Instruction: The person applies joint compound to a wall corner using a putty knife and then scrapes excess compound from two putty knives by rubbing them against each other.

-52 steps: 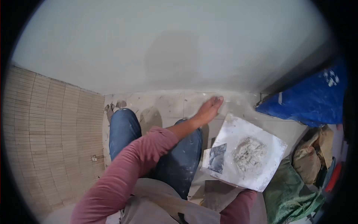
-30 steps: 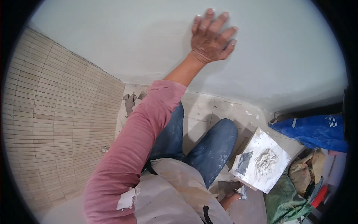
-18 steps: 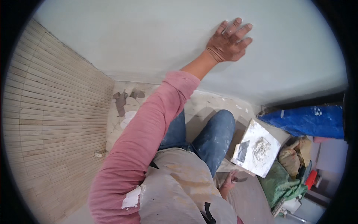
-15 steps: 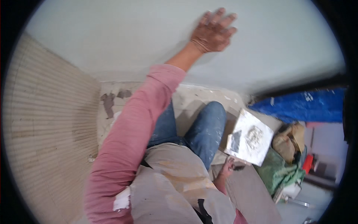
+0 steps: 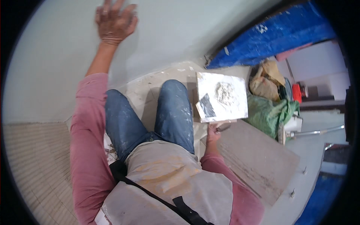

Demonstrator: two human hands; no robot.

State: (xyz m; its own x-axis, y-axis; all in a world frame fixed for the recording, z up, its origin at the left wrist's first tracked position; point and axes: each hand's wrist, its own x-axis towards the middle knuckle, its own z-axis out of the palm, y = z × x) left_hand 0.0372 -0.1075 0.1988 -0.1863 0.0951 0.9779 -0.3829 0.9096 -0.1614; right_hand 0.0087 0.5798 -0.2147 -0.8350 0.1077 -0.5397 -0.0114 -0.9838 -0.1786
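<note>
My left hand (image 5: 116, 24) is pressed flat with spread fingers on the pale wall (image 5: 168, 30), holding nothing. My right hand (image 5: 213, 134) is low on the right, just below the near edge of a square silver-white board (image 5: 234, 107). Its fingers close round a small dark tool (image 5: 224, 127); the tool's exact kind is too small to tell. On the board lies a patch of greyish paste (image 5: 225, 93), with a dark grey strip (image 5: 206, 105) near its left corner. Part of a brown box-like edge shows under the board.
A large grey-brown panel (image 5: 258, 157) lies right of my right arm. Beyond it are a green sack (image 5: 268, 110), a brown bag (image 5: 262, 86) and blue sheeting (image 5: 270, 33). Ribbed tiles (image 5: 33, 161) stand at the left. Paint flecks dot the floor (image 5: 150, 84).
My view has turned toward the right, so the wall hand, board and sacks appear farther left. My left hand stays spread on the wall. More of my right arm shows.
</note>
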